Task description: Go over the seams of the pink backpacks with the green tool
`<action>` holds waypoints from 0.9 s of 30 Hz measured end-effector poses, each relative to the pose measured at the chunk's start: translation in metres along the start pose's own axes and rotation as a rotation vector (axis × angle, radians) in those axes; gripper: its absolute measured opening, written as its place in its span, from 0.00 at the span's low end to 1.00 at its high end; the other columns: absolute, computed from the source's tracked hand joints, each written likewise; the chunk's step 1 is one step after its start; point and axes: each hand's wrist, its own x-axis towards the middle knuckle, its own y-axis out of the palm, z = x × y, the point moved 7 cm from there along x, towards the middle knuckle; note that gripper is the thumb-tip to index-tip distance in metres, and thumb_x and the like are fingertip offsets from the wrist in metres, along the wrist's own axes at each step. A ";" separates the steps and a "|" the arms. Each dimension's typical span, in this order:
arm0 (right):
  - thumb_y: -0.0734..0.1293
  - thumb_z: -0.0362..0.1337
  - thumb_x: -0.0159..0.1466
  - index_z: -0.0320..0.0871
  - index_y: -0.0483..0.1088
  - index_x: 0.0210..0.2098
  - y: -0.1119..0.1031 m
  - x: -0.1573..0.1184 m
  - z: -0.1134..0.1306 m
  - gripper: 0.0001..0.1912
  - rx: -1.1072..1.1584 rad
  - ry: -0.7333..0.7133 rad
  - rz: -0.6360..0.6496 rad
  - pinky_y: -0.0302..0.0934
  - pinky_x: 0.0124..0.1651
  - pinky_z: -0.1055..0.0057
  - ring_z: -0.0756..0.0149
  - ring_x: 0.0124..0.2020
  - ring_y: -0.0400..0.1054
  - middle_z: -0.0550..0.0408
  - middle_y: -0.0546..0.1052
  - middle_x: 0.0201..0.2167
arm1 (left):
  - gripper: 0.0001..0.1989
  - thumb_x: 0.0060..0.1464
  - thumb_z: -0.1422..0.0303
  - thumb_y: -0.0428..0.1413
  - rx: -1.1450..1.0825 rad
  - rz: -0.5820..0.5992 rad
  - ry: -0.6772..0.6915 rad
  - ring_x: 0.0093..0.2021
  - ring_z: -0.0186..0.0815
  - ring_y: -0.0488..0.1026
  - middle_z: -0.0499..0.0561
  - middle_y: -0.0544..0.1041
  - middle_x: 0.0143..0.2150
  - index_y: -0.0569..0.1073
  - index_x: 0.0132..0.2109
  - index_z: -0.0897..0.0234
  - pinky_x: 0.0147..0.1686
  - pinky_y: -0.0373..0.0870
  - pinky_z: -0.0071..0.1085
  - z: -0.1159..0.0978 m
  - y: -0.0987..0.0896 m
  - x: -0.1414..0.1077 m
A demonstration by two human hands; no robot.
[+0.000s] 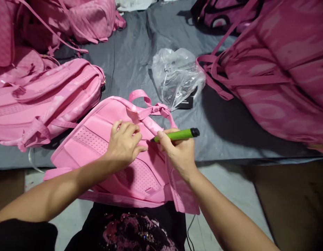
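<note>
A pink backpack (92, 122) lies before me at the table's front edge, tilted, its back panel with dotted mesh pads facing up. My left hand (124, 141) rests on that panel, fingers bent and thumb stretched out toward the right; it presses on the fabric without gripping anything I can see. In my right hand (178, 150) is a green pen-shaped tool (178, 135) with a black end. Its dark narrow tip points left and meets or nearly meets the panel beside my left thumb. A knotted pink strap (157, 108) sits at the bag's top, just above my right hand.
More pink backpacks (77, 80) crowd the left side, and a large pink camouflage backpack (276, 76) stands at the right. A clear plastic bag (174, 69) lies partly over a black box (187, 103). Grey cloth (130, 52) covers the table. A dark patterned bag (226, 15) is behind.
</note>
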 end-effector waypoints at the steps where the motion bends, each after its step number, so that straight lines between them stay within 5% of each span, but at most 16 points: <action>1: 0.68 0.42 0.63 0.42 0.70 0.24 0.000 0.001 0.002 0.14 -0.045 -0.026 -0.018 0.60 0.23 0.74 0.72 0.20 0.65 0.60 0.71 0.18 | 0.12 0.58 0.58 0.59 -0.023 -0.060 -0.003 0.54 0.44 0.69 0.52 0.78 0.48 0.74 0.37 0.63 0.60 0.51 0.48 -0.003 0.001 -0.004; 4: 0.68 0.40 0.63 0.42 0.71 0.25 0.000 0.000 0.002 0.12 -0.074 -0.065 -0.043 0.61 0.26 0.73 0.71 0.21 0.66 0.59 0.73 0.20 | 0.08 0.61 0.62 0.57 -0.040 -0.146 0.046 0.56 0.42 0.69 0.49 0.79 0.47 0.73 0.35 0.61 0.64 0.47 0.47 -0.010 0.002 -0.014; 11: 0.69 0.41 0.63 0.42 0.73 0.34 0.010 -0.014 -0.006 0.08 -0.145 -0.084 0.032 0.63 0.26 0.72 0.71 0.22 0.68 0.58 0.76 0.24 | 0.06 0.59 0.64 0.59 -0.001 -0.175 0.047 0.47 0.39 0.72 0.48 0.79 0.41 0.73 0.35 0.61 0.63 0.50 0.45 -0.009 0.001 -0.017; 27: 0.68 0.37 0.65 0.43 0.73 0.35 0.008 -0.018 0.006 0.04 -0.335 -0.290 0.000 0.67 0.30 0.71 0.68 0.27 0.73 0.56 0.78 0.28 | 0.06 0.60 0.68 0.57 0.049 -0.256 0.040 0.40 0.38 0.69 0.47 0.77 0.36 0.72 0.34 0.62 0.60 0.55 0.43 -0.013 0.002 -0.017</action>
